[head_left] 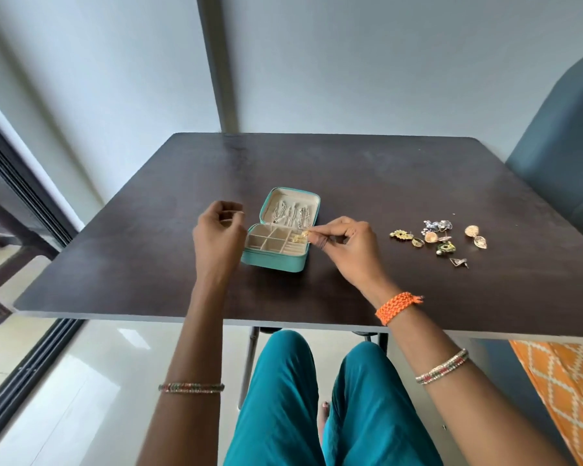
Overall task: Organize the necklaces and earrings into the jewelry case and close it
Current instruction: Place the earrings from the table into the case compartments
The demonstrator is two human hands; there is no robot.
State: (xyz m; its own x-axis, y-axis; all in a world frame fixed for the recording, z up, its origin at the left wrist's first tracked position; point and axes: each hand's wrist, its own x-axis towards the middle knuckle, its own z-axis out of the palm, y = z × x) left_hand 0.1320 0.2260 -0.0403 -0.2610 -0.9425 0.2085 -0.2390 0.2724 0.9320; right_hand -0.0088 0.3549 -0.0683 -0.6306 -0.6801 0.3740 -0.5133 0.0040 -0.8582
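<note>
The teal jewelry case [281, 230] lies open near the middle of the dark bench [350, 169], a little toward its left and near edges. Its lid is folded back flat toward the far edge, and thin silvery necklaces [292, 212] lie in a row across the lid's beige lining. The base, nearer the person, is divided into small beige compartments; a gold earring [296, 239] lies in the one at the right side.

The right hand [345, 243] hovers just beside the case's right side, thumb and fingers [317, 232] pinching a second small gold earring [305, 233] above that same right compartment. The left hand [220, 233] hangs above the bench just left of the case, its fingers loosely curled and holding nothing; whether it touches the case cannot be told.

Well apart, toward the right edge of the bench, a loose cluster of earrings [440, 238] lies scattered: gold, silver, shell-shaped and green pieces. An orange braided band [398, 306] circles the right wrist, and beaded bangles sit on both forearms.
</note>
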